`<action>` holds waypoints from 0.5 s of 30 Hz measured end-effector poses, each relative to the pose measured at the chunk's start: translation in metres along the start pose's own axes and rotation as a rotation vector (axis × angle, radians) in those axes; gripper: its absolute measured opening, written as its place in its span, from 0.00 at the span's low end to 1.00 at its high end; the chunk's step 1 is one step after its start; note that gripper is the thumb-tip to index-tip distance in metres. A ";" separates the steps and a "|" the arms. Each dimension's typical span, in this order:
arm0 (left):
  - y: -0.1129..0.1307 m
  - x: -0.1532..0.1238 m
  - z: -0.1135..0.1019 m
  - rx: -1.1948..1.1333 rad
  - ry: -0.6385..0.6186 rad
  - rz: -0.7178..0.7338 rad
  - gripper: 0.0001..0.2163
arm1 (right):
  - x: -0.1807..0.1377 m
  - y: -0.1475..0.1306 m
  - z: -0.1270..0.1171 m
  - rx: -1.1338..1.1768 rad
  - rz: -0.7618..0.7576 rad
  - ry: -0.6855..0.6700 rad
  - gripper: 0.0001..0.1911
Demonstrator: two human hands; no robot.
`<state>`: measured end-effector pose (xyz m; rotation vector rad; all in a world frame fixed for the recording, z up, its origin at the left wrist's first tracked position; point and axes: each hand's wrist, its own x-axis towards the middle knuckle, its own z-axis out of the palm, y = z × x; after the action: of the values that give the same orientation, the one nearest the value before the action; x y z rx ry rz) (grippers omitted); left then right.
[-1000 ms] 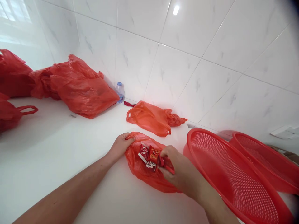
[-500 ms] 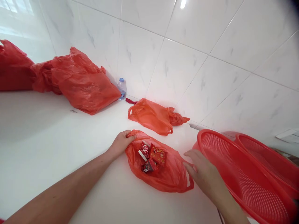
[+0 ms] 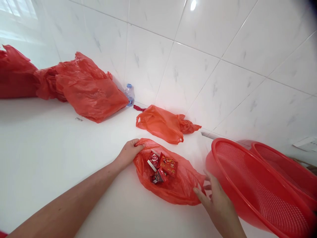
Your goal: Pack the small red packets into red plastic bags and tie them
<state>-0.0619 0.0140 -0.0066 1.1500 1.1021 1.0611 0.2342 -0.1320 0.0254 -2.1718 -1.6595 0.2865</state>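
Observation:
A red plastic bag (image 3: 170, 195) lies on the white surface with its mouth spread open. Inside it are several small red wrapped packets (image 3: 168, 164). My left hand (image 3: 128, 152) pinches the bag's rim at its left end between thumb and fingers. At the right end, my right hand (image 3: 215, 195) is around the handle, thumb on the near side and fingers on the far side. Those fingers are curved but still apart, with a gap visible between thumb and fingertips.
Behind lies another flat red bag (image 3: 159, 124). Full red bags (image 3: 91, 89) stand at the left, beside a clear bottle (image 3: 129, 95) against the tiled wall (image 3: 198, 66). Red perforated baskets (image 3: 250, 185) stand close to my right hand.
My right hand has moved down and slightly right, bringing its thumb and fingers around the bag's right handle. The left hand keeps its hold on the rim.

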 end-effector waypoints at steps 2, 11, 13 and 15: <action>0.000 0.000 0.000 0.001 -0.003 -0.001 0.15 | -0.002 0.008 0.003 0.036 0.046 -0.079 0.26; 0.013 -0.005 0.003 -0.069 -0.032 0.007 0.15 | 0.001 -0.012 -0.002 0.396 -0.023 -0.116 0.17; 0.025 -0.005 0.002 -0.109 -0.037 0.040 0.14 | 0.006 -0.025 -0.017 0.480 -0.027 -0.045 0.15; 0.042 -0.007 -0.001 -0.173 -0.028 0.100 0.13 | 0.010 -0.035 -0.035 0.571 -0.028 0.089 0.13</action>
<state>-0.0664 0.0118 0.0356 1.0875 0.9197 1.1902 0.2198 -0.1211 0.0727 -1.7046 -1.3472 0.5682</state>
